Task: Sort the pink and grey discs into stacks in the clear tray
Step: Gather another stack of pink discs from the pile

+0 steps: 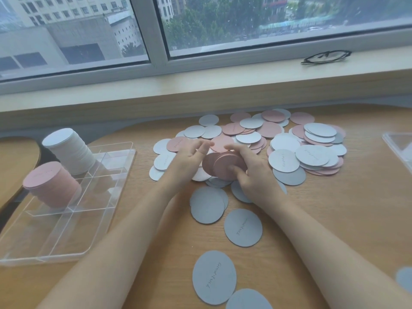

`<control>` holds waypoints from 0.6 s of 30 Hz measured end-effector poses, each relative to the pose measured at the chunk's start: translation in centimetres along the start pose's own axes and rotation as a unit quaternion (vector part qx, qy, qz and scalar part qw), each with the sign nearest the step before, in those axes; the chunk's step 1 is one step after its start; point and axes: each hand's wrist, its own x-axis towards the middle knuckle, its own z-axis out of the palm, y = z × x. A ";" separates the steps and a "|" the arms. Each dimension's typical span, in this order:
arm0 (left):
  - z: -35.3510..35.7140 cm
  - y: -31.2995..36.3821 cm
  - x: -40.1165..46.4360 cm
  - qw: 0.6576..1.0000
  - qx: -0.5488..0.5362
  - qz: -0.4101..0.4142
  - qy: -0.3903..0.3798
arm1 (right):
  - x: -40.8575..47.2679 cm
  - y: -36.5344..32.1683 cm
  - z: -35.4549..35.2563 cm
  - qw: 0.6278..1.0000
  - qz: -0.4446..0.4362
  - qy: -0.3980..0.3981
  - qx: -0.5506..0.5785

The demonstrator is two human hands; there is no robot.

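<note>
A small stack of pink discs (pixel 225 166) is gripped by the right hand (pixel 249 172) above the middle of the wooden tabletop (pixel 334 219), with the thumb pressed on the top disc and the fingers (pixel 239 150) curled round the far edge. The left hand (pixel 189 161) is held just left of that stack, its fingers relaxed and slightly spread, the fingertips near the stack's edge; whether they touch it cannot be told.

A loose heap of pink and grey discs (pixel 278 139) is spread over the far middle and right of the tabletop, many overlapping. Several single grey discs (pixel 243 227) are laid nearer, between the forearms and toward the near edge.

At the left, a clear tray (pixel 66 219) with dividers is set on the tabletop. In its far compartments a tall stack of grey discs (pixel 71 152) and, nearer and further left, a stack of pink discs (pixel 50 184) are stood upright.

A pair of black-rimmed glasses (pixel 325 57) is laid on the windowsill (pixel 200 85) at the far right. A corner of another clear container (pixel 399 143) is seen at the right edge.
</note>
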 end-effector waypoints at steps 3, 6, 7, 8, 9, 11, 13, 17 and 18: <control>-1.9 -2.8 2.8 0.977 0.191 -0.003 0.096 | 0.1 0.1 0.0 1.000 -0.006 0.003 -0.019; -3.4 -4.7 4.2 0.951 0.288 -0.044 0.108 | 0.1 0.0 -0.1 1.000 -0.002 0.004 -0.018; -3.7 -5.0 4.3 0.948 0.301 -0.058 0.091 | 0.1 0.0 -0.1 1.000 -0.002 0.004 -0.017; -3.8 -5.3 4.4 0.947 0.305 -0.066 0.075 | 0.1 -0.1 -0.1 1.000 -0.002 0.005 -0.016; -3.9 -5.3 4.4 0.947 0.307 -0.071 0.067 | 0.1 -0.1 -0.1 1.000 -0.003 0.006 -0.015; -4.1 -5.3 4.4 0.945 0.312 -0.063 0.076 | 0.1 -0.1 -0.1 1.000 -0.004 0.006 -0.014; -4.6 -5.0 4.2 0.945 0.313 -0.046 0.084 | 0.1 -0.1 -0.1 1.000 -0.003 0.005 -0.010; -5.6 -4.0 3.2 0.945 0.290 -0.036 0.145 | 0.1 -0.1 -0.1 1.000 -0.003 0.006 -0.011; -5.7 -3.7 2.8 0.942 0.282 -0.029 0.177 | 0.1 -0.1 -0.1 1.000 -0.001 0.003 -0.010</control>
